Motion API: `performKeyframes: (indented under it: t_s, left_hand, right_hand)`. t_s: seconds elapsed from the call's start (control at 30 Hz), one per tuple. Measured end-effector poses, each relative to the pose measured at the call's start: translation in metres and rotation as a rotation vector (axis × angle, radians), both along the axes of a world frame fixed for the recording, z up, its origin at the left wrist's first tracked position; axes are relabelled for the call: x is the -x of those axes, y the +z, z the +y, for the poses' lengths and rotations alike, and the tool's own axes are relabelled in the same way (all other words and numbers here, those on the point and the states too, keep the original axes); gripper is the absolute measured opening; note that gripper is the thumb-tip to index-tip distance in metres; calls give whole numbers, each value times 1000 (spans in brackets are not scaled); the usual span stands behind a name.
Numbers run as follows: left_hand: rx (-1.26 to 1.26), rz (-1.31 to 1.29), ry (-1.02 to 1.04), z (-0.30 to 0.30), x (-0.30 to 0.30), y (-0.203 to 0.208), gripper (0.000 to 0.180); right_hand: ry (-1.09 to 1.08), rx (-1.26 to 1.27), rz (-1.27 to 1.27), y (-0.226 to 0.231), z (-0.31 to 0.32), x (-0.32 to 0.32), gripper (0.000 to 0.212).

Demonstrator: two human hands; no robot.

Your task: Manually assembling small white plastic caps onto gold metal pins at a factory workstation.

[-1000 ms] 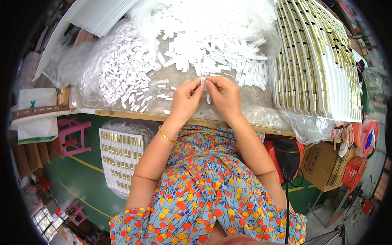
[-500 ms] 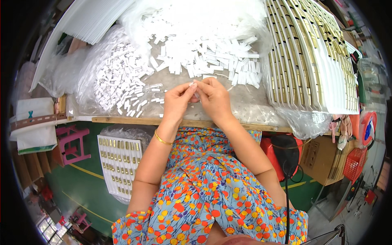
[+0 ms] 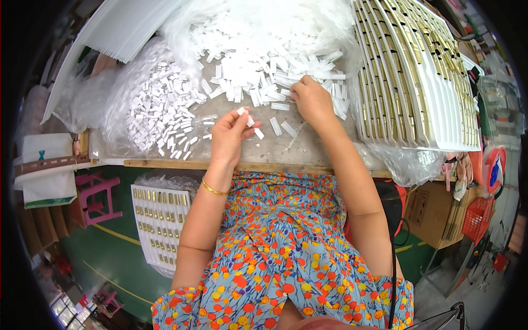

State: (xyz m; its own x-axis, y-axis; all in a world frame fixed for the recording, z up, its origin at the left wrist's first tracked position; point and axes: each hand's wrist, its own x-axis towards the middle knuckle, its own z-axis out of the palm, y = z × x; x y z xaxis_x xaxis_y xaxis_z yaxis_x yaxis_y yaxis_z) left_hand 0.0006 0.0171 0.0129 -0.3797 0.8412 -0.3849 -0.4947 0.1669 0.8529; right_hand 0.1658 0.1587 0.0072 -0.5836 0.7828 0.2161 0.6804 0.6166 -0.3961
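Note:
My left hand [image 3: 230,135] is above the near part of the table, thumb and fingers closed on small white plastic pieces [image 3: 241,111]. Some of these stick out between the fingers, and one [image 3: 259,133] shows by the fingertips. To the right and farther away, my right hand [image 3: 314,100] has its fingers bent down at the edge of a pile of longer white, partly clear pieces [image 3: 264,77]. What its fingertips pinch, if anything, is hidden. Between the hands, two clear-white pieces [image 3: 281,127] lie loose on the grey tabletop [image 3: 324,146].
A heap of short white pieces [image 3: 159,104] spills from clear plastic film on the left. Upright white trays with gold-coloured parts [image 3: 407,82] stand at the right. Stacked white sheets [image 3: 121,27] are at the far left. A wooden strip [image 3: 181,163] edges the table.
My hands, together over the near table before, are now apart. The right one has moved right and away to the pile; the left has shifted slightly left, with white pieces now showing in it.

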Motion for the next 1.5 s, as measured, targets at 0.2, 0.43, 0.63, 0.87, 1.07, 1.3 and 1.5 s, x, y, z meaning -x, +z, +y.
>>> performKeyframes:
  t_s: [0.2, 0.43, 0.63, 0.87, 1.07, 1.3, 1.5]
  left_hand:
    - [-22, -33, -15, -2, 1, 1, 23]
    - [-4, -35, -16, 2, -5, 2, 27]
    - [2, 27, -28, 0, -7, 0, 25]
    - [-3, 96, -42, -2, -9, 5, 26]
    - [-57, 88, -158, 3, -20, 18, 26]
    - [-90, 167, -177, 4, -23, 20, 26]
    - [-181, 324, -122, 3, -28, 16, 24]
  right_hand:
    - [-20, 71, 132, -4, -10, -12, 8]
    - [-152, 155, -15, 16, -27, -4, 14]
    - [-107, 82, -161, 5, -25, 2, 14]
    - [-180, 885, 641, 19, -38, -20, 22]
    - [12, 1726, 1084, 13, -49, -28, 27]
    - [-76, 1259, 1010, 30, -72, -5, 27]
    - [-64, 798, 940, 30, -84, 4, 23]
